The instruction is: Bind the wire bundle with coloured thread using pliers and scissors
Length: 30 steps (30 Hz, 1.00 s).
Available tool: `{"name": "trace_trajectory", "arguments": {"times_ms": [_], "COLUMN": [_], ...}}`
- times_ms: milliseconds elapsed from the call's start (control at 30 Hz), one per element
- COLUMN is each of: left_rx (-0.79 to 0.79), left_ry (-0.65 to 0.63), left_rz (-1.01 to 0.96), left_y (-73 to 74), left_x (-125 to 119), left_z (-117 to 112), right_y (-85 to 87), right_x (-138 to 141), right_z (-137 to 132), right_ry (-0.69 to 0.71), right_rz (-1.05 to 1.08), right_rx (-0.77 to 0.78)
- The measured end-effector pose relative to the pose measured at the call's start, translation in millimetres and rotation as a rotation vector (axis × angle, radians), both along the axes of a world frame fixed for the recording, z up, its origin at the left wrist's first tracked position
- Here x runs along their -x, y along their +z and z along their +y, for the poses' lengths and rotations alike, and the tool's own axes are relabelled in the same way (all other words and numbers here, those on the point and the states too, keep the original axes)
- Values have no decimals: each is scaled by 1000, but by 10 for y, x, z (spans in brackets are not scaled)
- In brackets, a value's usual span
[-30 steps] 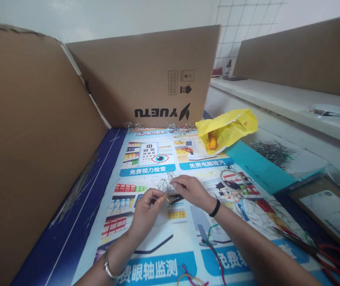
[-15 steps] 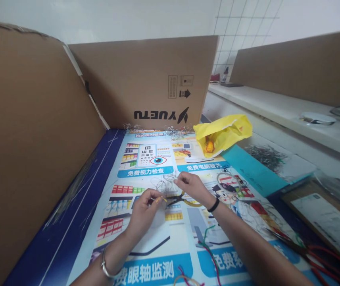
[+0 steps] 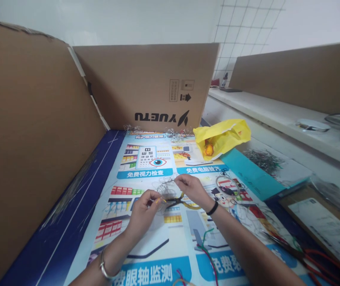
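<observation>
Low over the poster (image 3: pixel 146 242), the left hand (image 3: pixel 144 207) pinches a yellow-tipped wire (image 3: pixel 159 200) tight and the right hand (image 3: pixel 192 189) nips a strand of the wire tangle (image 3: pixel 164 186) lying between them on the poster — seemingly mid-job, most strands loose.

table (image 3: pixel 68 234): blue top | poster (image 3: pixel 158 242) across its middle | yellow bag (image 3: pixel 221 137) at poster's far right corner | wire tangle (image 3: pixel 164 187) mid-poster | pliers (image 3: pixel 303 258) right of poster

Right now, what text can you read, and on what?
"YUETU", upside down: cardboard box.
"免费视力检查": poster.
"免费电脑验光": poster.
"眼轴监测": poster, near edge.
Too small to read: box label, clipboard paper.
</observation>
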<state>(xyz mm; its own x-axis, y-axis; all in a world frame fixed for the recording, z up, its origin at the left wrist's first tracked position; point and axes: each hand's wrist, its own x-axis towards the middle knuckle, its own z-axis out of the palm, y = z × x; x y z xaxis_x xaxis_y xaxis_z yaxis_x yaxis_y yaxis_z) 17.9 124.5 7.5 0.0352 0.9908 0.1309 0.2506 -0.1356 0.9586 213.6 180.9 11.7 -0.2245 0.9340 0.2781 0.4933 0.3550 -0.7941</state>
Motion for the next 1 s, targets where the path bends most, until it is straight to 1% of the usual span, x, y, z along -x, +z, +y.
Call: {"name": "trace_trajectory", "arguments": {"times_ms": [167, 367, 533, 600, 800, 1000], "left_rx": [-2, 3, 40, 44, 5, -9], "left_ry": [-15, 3, 61, 70, 40, 42], "left_rz": [-2, 15, -9, -5, -1, 13], "left_y": [-5, -17, 4, 31, 105, 116], "left_x": [7, 10, -30, -57, -125, -112], "left_z": [-1, 3, 50, 63, 67, 61], "right_y": [60, 37, 97, 131, 207, 251], "right_x": [-44, -39, -15, 10, 118, 149], "right_z": [25, 32, -4, -29, -125, -170], "right_ry": [-1, 0, 28, 31, 41, 70], "right_rz": [26, 140, 208, 222, 228, 225], "right_rx": [-19, 133, 228, 244, 282, 283]}}
